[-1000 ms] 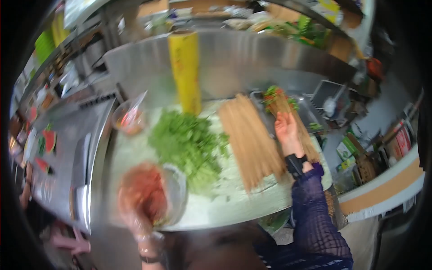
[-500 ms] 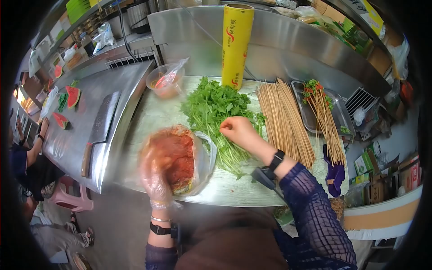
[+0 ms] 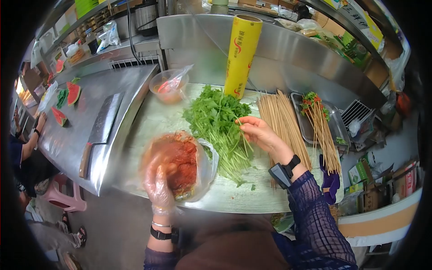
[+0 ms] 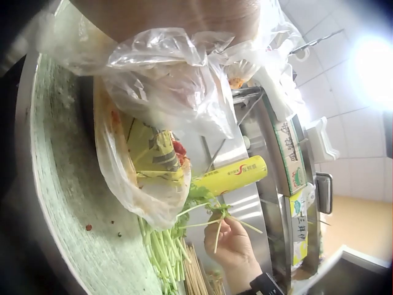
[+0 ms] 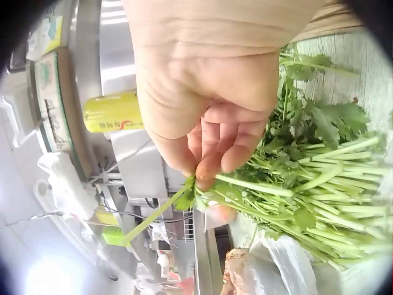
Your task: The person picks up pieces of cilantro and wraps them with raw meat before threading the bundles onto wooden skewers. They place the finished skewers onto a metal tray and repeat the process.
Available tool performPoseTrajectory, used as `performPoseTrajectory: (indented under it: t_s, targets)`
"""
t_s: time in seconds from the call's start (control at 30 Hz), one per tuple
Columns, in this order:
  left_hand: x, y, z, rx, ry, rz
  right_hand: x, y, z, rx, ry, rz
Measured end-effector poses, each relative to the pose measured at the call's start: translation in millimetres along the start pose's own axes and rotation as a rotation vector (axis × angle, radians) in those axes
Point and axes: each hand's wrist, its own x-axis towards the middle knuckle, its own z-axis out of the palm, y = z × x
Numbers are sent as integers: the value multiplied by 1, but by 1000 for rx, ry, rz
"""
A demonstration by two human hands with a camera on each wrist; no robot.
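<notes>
My left hand (image 3: 158,186), in a clear plastic glove, rests over the left side of a plastic-lined bowl (image 3: 209,166) of red seasoned meat (image 3: 184,168). Its fingers look loosely extended against the meat; the left wrist view has them mostly hidden behind crinkled plastic. My bare right hand (image 3: 263,135) is raised over a heap of cilantro (image 3: 216,112), just right of its leaves. Thumb and fingertips pinch a thin cilantro sprig (image 5: 161,212); its pale stems stick out both ways in the right wrist view. The loose stalks (image 5: 344,196) lie below the hand.
Bamboo skewers (image 3: 285,128) lie right of the greens. Beyond them, a metal tray (image 3: 306,121) holds loaded skewers (image 3: 321,130). A yellow cling-film roll (image 3: 243,56) stands behind, beside a clear tub (image 3: 168,85). On the left steel counter are a cleaver (image 3: 106,119) and watermelon slices (image 3: 73,93).
My right hand has come left from the tray's skewers to the cilantro and lifted a sprig from it. The left hand stays at the bowl of meat.
</notes>
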Motion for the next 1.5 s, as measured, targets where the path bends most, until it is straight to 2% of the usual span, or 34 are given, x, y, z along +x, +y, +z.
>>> performPoseTrajectory:
  t_s: [0.03, 0.1, 0.2, 0.33, 0.43, 0.53, 0.63, 0.73, 0.77, 0.87, 0.9, 1.0, 1.1, 1.2, 1.3, 1.43, 1.5]
  targets:
    - [0, 1, 3, 21, 28, 36, -1, 0, -5, -120, 24, 30]
    - [-1, -1, 1, -4, 12, -15, -2, 8, -16, -354, 66, 99]
    - [-1, 1, 1, -8, 10, -26, -8, 12, -24, -339, 146, 12]
    - [-2, -5, -1, 1, 11, -37, -16, -4, -24, -328, 107, -42]
    - [-1, -6, -1, 13, 4, 26, -21, -15, -20, -417, 199, 10]
    - [-3, -2, 2, 1, 7, -1, -2, 25, -50, -1014, 410, -443]
    - [-2, -5, -4, -13, -21, -53, -14, 18, -45, -1016, 442, -346]
    - [-2, 1, 2, 46, -21, 23, -13, 20, -33, -1083, 302, 72]
    - [-2, 0, 3, 39, -16, 11, -10, 25, -29, -1086, 324, 133]
    - [-2, -2, 2, 24, -3, -10, -7, 35, -20, -1176, 295, 110]
    - [-3, -2, 1, 25, -6, -7, -2, 40, -20, -1166, 304, 112]
    - [-2, -7, -3, 35, -19, 8, 9, 61, -32, -899, 351, -68]
    - [-1, -7, -3, 39, -7, 11, 0, 50, -31, -517, 334, -61]
    - [-2, -9, -2, 37, 4, -8, -12, 38, -30, -359, 250, -46]
    - [-3, -9, -2, 23, 6, -18, -21, 21, -11, -329, 128, 87]
    - [-2, -3, 3, 48, 21, 39, -2, 36, 11, -446, 164, 111]
    - [-3, -4, 1, 30, 8, 2, 4, 46, 24, -523, 149, 45]
